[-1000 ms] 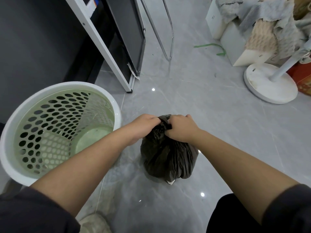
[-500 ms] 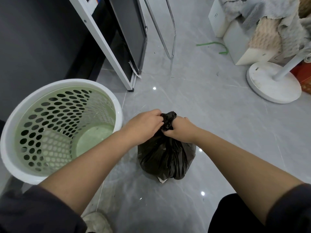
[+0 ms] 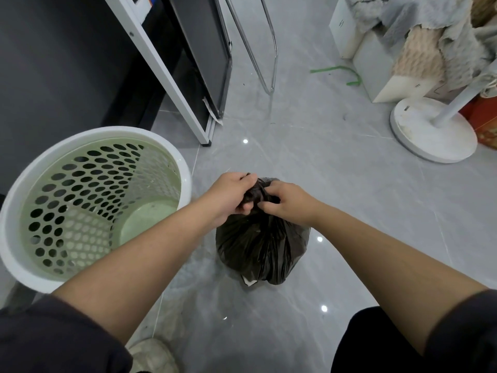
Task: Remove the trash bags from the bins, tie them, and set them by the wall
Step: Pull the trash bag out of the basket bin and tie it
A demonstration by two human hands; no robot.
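Observation:
A full black trash bag (image 3: 262,251) stands on the grey tile floor in the middle of the head view. Its neck is gathered into a twisted bunch at the top. My left hand (image 3: 232,196) grips that bunch from the left, fingers curled around the plastic. My right hand (image 3: 285,201) pinches the bunched plastic from the right. The two hands almost touch over the neck. To the left stands a round perforated green bin with a white rim (image 3: 16,189), with no bag in it.
A dark wall and a leaning white-framed panel (image 3: 166,71) rise behind the bin. A chrome tube frame (image 3: 273,49) stands farther back. At right are a white fan base (image 3: 433,133), white boxes (image 3: 376,63) draped with cloth, and a green strip (image 3: 338,70) on the floor. My shoe (image 3: 153,356) is at the bottom.
Both hands keep hold of the bag's neck and have worked the plastic around. The right hand has shifted from a closed fist to a pinching grip. The bag stays on the floor.

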